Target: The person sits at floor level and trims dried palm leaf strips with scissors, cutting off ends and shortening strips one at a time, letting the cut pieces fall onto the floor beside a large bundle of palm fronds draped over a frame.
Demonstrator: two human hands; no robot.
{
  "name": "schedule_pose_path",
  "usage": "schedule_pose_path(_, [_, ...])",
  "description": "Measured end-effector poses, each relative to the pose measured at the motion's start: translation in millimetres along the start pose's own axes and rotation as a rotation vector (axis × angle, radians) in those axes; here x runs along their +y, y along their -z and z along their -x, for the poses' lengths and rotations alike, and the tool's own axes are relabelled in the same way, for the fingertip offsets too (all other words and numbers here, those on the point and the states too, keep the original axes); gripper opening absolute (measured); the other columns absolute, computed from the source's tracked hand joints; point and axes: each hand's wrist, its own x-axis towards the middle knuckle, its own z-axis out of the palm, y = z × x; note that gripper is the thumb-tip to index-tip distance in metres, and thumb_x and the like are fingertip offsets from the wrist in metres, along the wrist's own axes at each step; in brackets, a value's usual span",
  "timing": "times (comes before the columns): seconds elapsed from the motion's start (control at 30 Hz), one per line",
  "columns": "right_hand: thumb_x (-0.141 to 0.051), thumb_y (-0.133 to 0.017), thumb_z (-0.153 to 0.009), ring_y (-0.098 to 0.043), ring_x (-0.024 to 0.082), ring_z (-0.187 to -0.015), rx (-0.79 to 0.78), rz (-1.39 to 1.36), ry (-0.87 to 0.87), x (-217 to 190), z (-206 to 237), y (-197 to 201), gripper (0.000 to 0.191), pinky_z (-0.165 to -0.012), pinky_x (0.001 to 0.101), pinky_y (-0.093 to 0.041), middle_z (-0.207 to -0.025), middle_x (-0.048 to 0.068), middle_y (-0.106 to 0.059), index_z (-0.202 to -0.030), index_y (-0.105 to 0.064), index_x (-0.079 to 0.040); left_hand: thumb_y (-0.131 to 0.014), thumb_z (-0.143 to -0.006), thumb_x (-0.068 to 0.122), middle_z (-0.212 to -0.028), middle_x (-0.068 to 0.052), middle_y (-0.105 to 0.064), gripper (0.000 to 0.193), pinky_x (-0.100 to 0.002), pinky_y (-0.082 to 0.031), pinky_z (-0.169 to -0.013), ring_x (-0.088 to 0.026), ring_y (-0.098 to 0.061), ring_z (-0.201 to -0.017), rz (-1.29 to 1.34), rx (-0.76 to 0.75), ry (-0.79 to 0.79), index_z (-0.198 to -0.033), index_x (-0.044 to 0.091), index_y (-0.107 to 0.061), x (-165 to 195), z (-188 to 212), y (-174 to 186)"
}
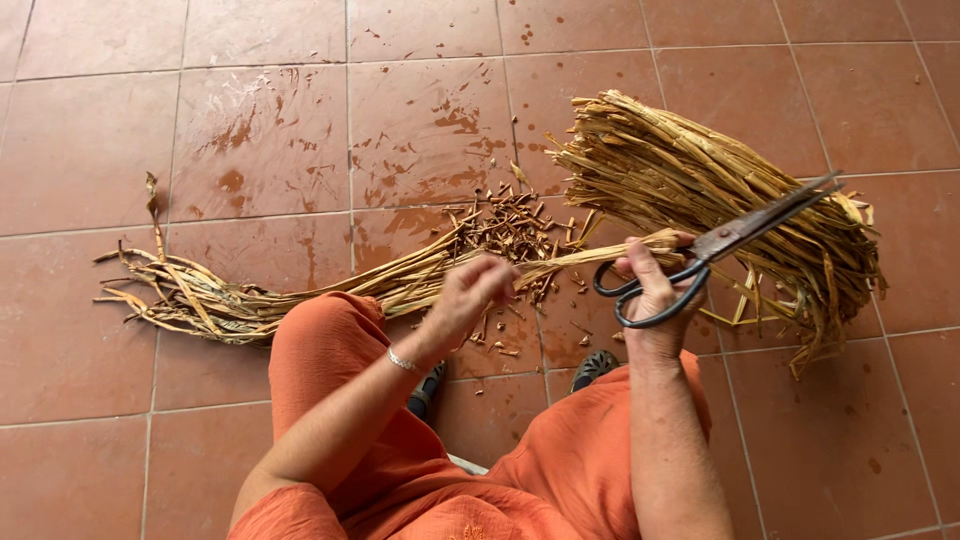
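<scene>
The left hand (470,295) pinches a thin bunch of dry straw strips (400,280) lying across the tiled floor (250,130) before the knees, while the right hand (655,290) grips dark scissors (720,245); the strips look light, stiff and brittle, best held mid-length.

My left hand (470,295) is blurred, so I cannot tell how its fingers sit on the long bundle of dry straw-coloured plant strips (400,280). My right hand (655,300) hides part of the black scissor handles (650,290). My orange-clad knees cover most of my dark sandals (595,367). The bottom edge cuts off my arms and lap.
</scene>
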Motion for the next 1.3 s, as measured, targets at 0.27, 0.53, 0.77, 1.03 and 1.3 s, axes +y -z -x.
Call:
schedule_pose_path(0.27, [0.001, -0.077, -0.094, -0.071, 0.016, -0.082, -0.128, -0.042, -0.141, -4.8, 13.9, 24.0, 0.039, -0.074, 0.0256, -0.061, -0.102, 0.011, -0.071, -0.126, -0.055, -0.001, -0.032, -0.1, 0.061, -0.132, -0.021, -0.063, 0.068, -0.046, -0.056, -0.097, -0.029, -0.07, -0.111, 0.905, 0.163, 0.533, -0.136, 0.004, -0.041, -39.6, 27.7, -74.3])
schedule_pose_path(0.53, [-0.001, -0.075, -0.093, -0.07, 0.017, -0.078, -0.21, 0.078, -0.211, -11.8, 8.7, 80.7, 0.034, -0.073, 0.0256, -0.059, -0.1, 0.013, -0.072, -0.122, -0.058, -0.006, -0.032, -0.11, 0.031, -0.134, -0.026, -0.06, 0.036, -0.057, -0.052, -0.1, -0.037, -0.067, -0.116, 1.28, 0.579, 0.182, -0.125, 0.0, -0.042, -89.2, -54.7, -10.3])
schedule_pose_path(0.77, [0.001, -0.075, -0.097, -0.069, 0.018, -0.078, -0.102, 0.176, -0.167, -23.7, 14.3, 133.3, 0.028, -0.073, 0.0252, -0.058, -0.097, 0.014, -0.071, -0.119, -0.058, -0.002, -0.047, -0.11, 0.019, -0.104, -0.019, -0.062, 0.023, -0.053, -0.061, -0.083, -0.029, -0.066, -0.085, 1.211, 0.783, 0.082, -0.12, -0.002, -0.044, -83.6, -91.2, 31.0])
schedule_pose_path(1.03, [0.001, -0.078, -0.103, -0.072, 0.017, -0.086, 0.125, 0.127, -0.109, -37.2, 26.6, 172.0, 0.029, -0.081, 0.0278, -0.062, -0.102, 0.013, -0.071, -0.123, -0.057, -0.004, -0.046, -0.108, 0.019, -0.096, -0.015, -0.063, 0.02, -0.05, -0.065, -0.073, -0.022, -0.064, -0.075, 1.185, 0.868, 0.147, -0.118, 0.002, -0.049, -63.5, -97.9, 37.2])
schedule_pose_path(1.3, [0.001, -0.076, -0.108, -0.072, 0.016, -0.09, 0.239, 0.194, -0.014, -27.0, 23.8, 220.1, 0.034, -0.09, 0.0313, -0.065, -0.107, 0.014, -0.071, -0.131, -0.051, -0.002, -0.045, -0.109, 0.021, -0.092, -0.012, -0.06, 0.023, -0.038, -0.059, -0.065, -0.018, -0.058, -0.072, 1.069, 0.933, 0.026, -0.123, 0.005, -0.053, -26.2, -110.7, 77.5])
